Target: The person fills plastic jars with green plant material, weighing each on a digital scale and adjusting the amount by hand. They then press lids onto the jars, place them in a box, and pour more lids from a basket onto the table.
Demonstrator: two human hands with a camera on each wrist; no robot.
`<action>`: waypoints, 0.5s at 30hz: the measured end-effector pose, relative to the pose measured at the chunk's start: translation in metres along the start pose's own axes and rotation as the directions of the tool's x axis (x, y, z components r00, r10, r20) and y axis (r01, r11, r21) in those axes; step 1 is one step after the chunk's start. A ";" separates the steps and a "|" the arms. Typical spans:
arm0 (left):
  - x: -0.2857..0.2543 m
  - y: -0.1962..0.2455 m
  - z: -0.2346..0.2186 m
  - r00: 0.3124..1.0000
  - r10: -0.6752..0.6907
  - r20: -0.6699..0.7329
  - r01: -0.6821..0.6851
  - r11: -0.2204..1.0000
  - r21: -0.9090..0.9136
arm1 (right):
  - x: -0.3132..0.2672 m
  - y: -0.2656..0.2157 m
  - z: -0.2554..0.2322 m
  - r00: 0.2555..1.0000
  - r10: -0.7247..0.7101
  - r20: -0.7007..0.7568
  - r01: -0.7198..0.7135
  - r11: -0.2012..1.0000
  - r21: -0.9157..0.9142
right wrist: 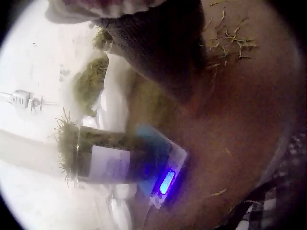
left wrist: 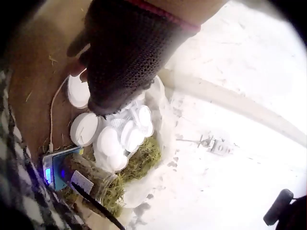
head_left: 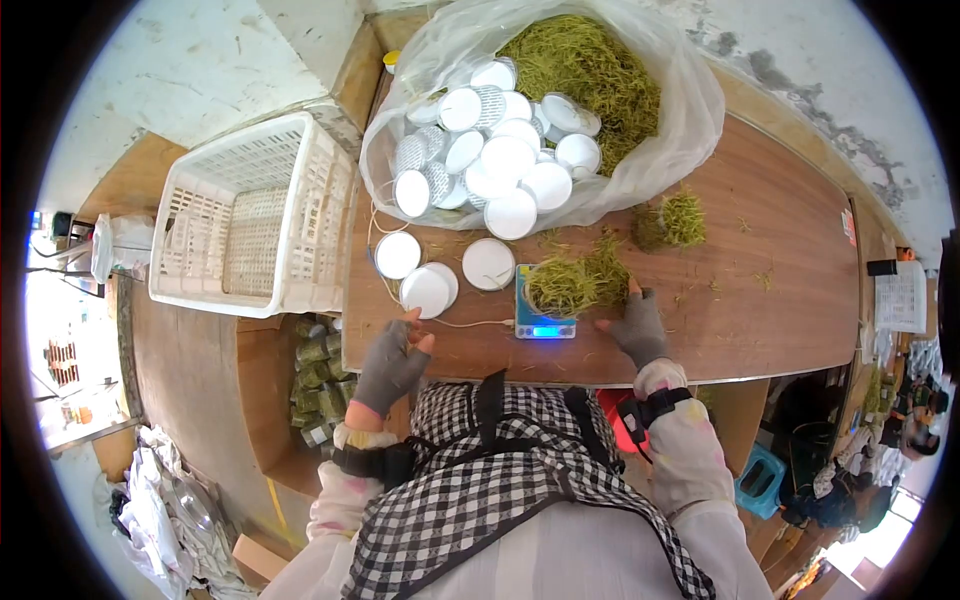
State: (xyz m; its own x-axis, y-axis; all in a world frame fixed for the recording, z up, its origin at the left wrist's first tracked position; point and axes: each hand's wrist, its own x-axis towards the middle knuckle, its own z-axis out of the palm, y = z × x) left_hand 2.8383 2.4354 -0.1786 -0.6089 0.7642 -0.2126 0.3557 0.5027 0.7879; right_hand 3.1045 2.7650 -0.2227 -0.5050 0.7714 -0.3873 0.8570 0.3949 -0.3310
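A clear jar (right wrist: 112, 155) with a white label, stuffed with dry green strands, stands on a small blue scale (head_left: 546, 328) with a lit display. Beside it in the head view is another clump of green strands (head_left: 606, 266). My right hand (head_left: 638, 328), in a grey fingerless glove, is just right of this clump, thumb and forefinger apart; I cannot tell whether it touches it. My left hand (head_left: 393, 365), gloved alike, hovers at the front of some white round lids (head_left: 427, 290), fingers loosely bent and holding nothing. In the left wrist view, it overlaps the lids (left wrist: 78, 91).
A clear plastic bag (head_left: 690, 100) at the back holds many lids and a heap of green strands (head_left: 590, 75). Another filled jar (head_left: 668, 222) stands at the right. A white crate (head_left: 300, 220) is on the left, above a carton of filled jars (head_left: 318, 385). A thin cable (head_left: 465, 323) runs to the scale.
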 end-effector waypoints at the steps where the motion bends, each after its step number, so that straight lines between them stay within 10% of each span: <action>1: 0.001 0.001 0.002 1.000 -0.001 0.011 0.001 1.000 -0.009 | 0.004 -0.009 -0.003 1.000 0.001 -0.001 -0.001 1.000 -0.001; 15: -0.002 0.019 0.003 0.999 -0.028 0.020 0.027 0.997 0.072 | 0.048 -0.035 -0.025 0.994 -0.105 -0.025 0.102 0.991 -0.091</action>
State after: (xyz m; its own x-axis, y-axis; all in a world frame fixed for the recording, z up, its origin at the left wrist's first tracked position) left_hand 2.8487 2.4446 -0.1648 -0.6047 0.7574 -0.2462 0.3893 0.5508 0.7383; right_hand 3.0523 2.8007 -0.2087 -0.5894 0.7378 -0.3290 0.8067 0.5156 -0.2888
